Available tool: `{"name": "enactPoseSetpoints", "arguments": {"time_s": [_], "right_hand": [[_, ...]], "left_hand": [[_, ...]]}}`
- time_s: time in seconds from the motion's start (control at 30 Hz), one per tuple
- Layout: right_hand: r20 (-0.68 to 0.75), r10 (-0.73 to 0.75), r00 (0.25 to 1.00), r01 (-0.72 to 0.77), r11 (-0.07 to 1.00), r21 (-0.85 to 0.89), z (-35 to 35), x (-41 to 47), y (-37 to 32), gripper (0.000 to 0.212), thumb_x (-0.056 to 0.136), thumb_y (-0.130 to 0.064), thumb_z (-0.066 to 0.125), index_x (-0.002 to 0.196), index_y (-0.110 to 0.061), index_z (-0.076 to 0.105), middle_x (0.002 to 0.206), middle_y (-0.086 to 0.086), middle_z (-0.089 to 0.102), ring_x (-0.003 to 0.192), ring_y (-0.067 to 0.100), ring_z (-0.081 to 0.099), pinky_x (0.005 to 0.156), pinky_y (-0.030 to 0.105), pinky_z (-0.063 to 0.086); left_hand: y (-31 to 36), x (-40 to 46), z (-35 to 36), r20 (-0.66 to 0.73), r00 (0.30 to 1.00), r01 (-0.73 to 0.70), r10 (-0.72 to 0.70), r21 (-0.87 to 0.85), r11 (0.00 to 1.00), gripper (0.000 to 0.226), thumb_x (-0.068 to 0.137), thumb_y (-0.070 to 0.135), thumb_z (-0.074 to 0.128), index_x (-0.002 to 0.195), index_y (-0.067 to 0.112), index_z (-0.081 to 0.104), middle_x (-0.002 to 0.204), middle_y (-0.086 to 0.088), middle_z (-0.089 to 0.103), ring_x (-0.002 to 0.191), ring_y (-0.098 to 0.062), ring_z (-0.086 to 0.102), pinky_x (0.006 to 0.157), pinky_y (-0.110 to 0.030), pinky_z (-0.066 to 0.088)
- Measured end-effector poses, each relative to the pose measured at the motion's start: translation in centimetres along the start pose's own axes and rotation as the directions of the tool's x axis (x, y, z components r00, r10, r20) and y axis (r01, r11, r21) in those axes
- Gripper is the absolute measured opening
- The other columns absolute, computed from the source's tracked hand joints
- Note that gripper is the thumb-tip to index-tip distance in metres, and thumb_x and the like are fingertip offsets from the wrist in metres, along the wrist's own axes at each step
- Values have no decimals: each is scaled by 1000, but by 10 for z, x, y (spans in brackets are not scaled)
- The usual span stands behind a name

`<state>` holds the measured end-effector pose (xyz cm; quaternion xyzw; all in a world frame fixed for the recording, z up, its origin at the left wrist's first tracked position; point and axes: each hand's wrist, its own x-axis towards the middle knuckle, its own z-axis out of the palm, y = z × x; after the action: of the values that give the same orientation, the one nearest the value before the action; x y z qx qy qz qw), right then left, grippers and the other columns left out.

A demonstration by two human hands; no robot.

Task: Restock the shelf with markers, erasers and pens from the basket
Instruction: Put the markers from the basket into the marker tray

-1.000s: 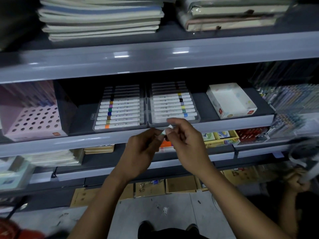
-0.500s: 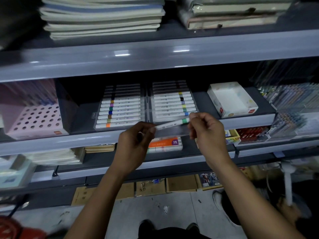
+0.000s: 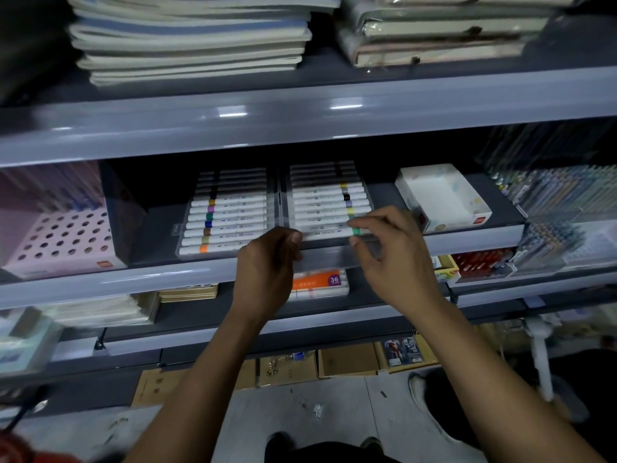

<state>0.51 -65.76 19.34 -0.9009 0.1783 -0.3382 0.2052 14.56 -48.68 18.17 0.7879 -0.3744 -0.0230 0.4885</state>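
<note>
A white marker with a green band [image 3: 329, 232] lies level at the front of the right clear marker tray [image 3: 367, 192] on the middle shelf. My left hand [image 3: 267, 265] pinches its left end and my right hand [image 3: 390, 252] pinches its green-banded right end. The tray holds several white markers with coloured bands in rows. A second tray [image 3: 180, 237] of the same markers sits just to its left. The basket is out of view.
A pink holed box [image 3: 63, 242] stands at shelf left, a white box [image 3: 444, 198] at right, pen packs [image 3: 561, 202] further right. Notebooks [image 3: 190, 38] fill the shelf above. An orange "36" marker pack [image 3: 320, 282] lies below. A person's shoe [image 3: 420, 385] shows at lower right.
Both hands turned the marker level and carried it up and forward from in front of the shelf edge to the front of the right tray.
</note>
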Motion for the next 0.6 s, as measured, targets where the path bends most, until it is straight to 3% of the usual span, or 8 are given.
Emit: {"name": "enactPoseSetpoints", "arguments": {"time_s": [0.13, 0.23, 0.43, 0.6], "right_hand": [[11, -88, 996, 88, 987, -135, 2, 10, 8, 24, 92, -10, 74, 117, -11, 76, 108, 7, 61, 107, 26, 57, 80, 40, 57], [17, -87, 996, 89, 984, -157, 6, 15, 15, 23, 93, -12, 74, 115, -13, 78, 105, 5, 61, 104, 24, 56, 76, 41, 57], [21, -106, 994, 108, 976, -188, 10, 8, 19, 25, 95, -12, 69, 118, -14, 78, 103, 3, 60, 105, 23, 54, 72, 38, 57], [30, -115, 993, 119, 965, -235, 16, -2, 11, 37, 94, -14, 62, 130, -13, 71, 118, 4, 60, 113, 23, 53, 77, 33, 57]], "left_hand": [[-1, 5, 4, -35, 999, -4, 5, 39, 999, 31, 108, 30, 53, 92, 13, 73, 72, 7, 67, 70, -4, 64, 62, -26, 49], [2, 6, 7, -100, 995, 12, -2, 98, 995, 23, 106, 27, 62, 103, 13, 79, 80, -2, 77, 71, -16, 71, 65, -32, 56], [8, 8, 11, -130, 986, 122, -101, 162, 979, 17, 101, 30, 68, 96, 20, 81, 84, 1, 78, 74, -14, 71, 66, -27, 55], [9, 12, 14, -140, 978, 179, -155, 173, 969, 20, 99, 35, 71, 88, 23, 81, 83, 4, 76, 71, -9, 66, 63, -19, 46]]}}
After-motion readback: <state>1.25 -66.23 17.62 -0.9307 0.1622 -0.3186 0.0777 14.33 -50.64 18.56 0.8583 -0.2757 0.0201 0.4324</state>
